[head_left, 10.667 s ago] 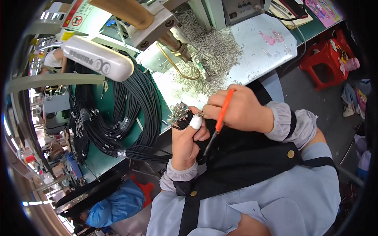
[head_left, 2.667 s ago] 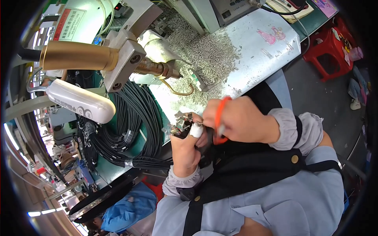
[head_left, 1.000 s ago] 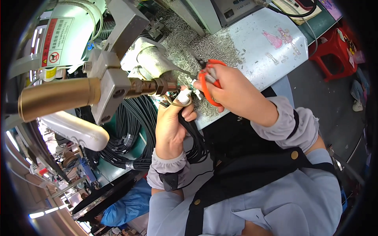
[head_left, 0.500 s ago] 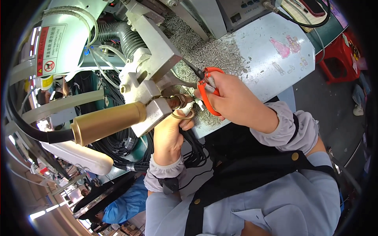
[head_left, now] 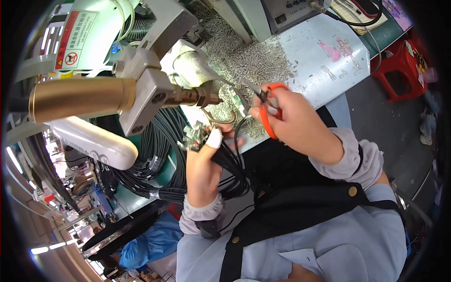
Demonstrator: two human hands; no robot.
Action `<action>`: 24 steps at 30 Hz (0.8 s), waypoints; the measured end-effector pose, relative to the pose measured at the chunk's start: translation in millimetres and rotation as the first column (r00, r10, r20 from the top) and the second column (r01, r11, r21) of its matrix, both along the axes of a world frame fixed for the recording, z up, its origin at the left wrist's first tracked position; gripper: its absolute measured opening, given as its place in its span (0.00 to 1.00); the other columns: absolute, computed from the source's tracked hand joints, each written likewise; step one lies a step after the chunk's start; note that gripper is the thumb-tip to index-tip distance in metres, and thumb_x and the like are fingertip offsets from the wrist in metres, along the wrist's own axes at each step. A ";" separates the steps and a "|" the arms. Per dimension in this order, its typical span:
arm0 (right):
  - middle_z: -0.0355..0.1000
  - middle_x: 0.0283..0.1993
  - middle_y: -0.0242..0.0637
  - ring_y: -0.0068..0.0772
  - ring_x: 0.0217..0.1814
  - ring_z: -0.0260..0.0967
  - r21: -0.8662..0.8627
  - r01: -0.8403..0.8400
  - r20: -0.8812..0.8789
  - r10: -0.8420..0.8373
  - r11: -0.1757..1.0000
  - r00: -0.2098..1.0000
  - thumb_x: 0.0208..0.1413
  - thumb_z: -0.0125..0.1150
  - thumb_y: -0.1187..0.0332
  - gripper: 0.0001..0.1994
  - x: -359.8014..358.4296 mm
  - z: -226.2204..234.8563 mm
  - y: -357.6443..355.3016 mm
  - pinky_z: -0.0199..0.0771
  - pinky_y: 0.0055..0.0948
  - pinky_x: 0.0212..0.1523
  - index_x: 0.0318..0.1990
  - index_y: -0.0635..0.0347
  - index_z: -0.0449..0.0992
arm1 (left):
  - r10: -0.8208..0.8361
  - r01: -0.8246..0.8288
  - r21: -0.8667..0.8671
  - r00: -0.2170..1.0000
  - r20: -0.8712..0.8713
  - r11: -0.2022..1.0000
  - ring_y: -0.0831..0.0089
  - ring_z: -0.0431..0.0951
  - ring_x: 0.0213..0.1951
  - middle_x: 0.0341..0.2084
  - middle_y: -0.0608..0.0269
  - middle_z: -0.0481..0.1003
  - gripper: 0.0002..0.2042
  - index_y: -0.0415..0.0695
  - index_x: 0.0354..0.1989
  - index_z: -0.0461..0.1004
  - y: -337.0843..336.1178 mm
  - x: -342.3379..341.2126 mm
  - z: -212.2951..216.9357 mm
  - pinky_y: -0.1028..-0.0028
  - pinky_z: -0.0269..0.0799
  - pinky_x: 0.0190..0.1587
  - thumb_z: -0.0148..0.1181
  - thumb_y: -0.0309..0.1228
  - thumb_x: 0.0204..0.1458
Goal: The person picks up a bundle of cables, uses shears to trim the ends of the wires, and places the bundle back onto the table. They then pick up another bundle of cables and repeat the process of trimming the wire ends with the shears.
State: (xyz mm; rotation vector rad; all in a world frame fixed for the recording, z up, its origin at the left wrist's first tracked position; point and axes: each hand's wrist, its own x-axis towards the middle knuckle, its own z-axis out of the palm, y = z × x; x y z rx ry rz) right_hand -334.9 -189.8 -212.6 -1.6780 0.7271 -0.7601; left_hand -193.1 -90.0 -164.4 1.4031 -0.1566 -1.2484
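Note:
My right hand (head_left: 300, 124) grips orange-handled scissors (head_left: 268, 123), fingers through the loops; their grey blades point up and left over the pile of small metal pins (head_left: 263, 66). Under the soldering iron (head_left: 84, 97), with its gold-coloured handle, my left hand (head_left: 203, 164) is closed around a bunch of silvery metal cable connectors (head_left: 193, 136). A white cover sits on its thumb, and its other fingers are partly hidden. One black cable (head_left: 238, 134) curves up close to the scissors. A small green-and-white piece (head_left: 237, 99) shows beside the blades, its kind unclear.
Coiled black cables (head_left: 155, 160) lie left of my left hand. A metal bracket (head_left: 148, 94) holds the iron above the worktop (head_left: 324, 89). A grey control box (head_left: 293, 16) stands at the back, a red stool (head_left: 399, 70) at right. Someone in blue (head_left: 150, 242) is at lower left.
The iron and its bracket now appear farther left, apart from my hands. My left hand has dropped lower, showing the connector bunch. My right hand with the scissors has shifted slightly right and down.

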 end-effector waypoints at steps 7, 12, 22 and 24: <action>0.69 0.25 0.37 0.25 0.22 0.66 -0.223 -0.044 -0.112 0.019 0.974 0.994 0.43 0.60 0.72 0.09 -7.9 31.6 24.6 0.65 0.25 0.24 0.28 0.67 0.67 | -0.110 0.202 -0.113 0.834 0.541 0.973 0.76 0.71 0.29 0.27 0.62 0.71 0.09 0.35 0.35 0.69 31.2 -26.6 -11.8 0.79 0.67 0.32 0.54 0.17 0.44; 0.69 0.25 0.37 0.23 0.21 0.65 -0.061 -0.048 0.020 0.049 0.997 0.999 0.44 0.61 0.68 0.11 -13.3 16.1 34.8 0.64 0.23 0.21 0.23 0.66 0.67 | 0.072 -0.002 -0.284 0.970 0.234 0.959 0.77 0.69 0.27 0.25 0.64 0.70 0.06 0.34 0.31 0.70 26.7 -27.5 -20.3 0.81 0.65 0.32 0.56 0.16 0.42; 0.57 0.16 0.29 0.19 0.12 0.56 -0.305 -0.256 -0.119 0.230 0.917 0.966 0.46 0.55 0.64 0.06 -8.6 10.6 22.6 0.55 0.20 0.13 0.28 0.56 0.70 | -0.139 0.218 -0.319 0.957 0.253 0.922 0.80 0.63 0.18 0.22 0.64 0.67 0.09 0.36 0.33 0.66 28.3 -15.2 -20.0 0.81 0.57 0.19 0.55 0.16 0.43; 0.53 0.14 0.26 0.20 0.10 0.54 -0.736 -0.099 -0.061 0.080 0.670 0.995 0.46 0.54 0.64 0.05 -8.6 2.9 25.8 0.53 0.20 0.12 0.29 0.53 0.71 | -0.150 0.117 -0.252 0.982 -0.116 0.961 0.80 0.63 0.18 0.22 0.64 0.67 0.10 0.37 0.34 0.66 29.0 -13.9 -12.8 0.80 0.56 0.19 0.55 0.17 0.43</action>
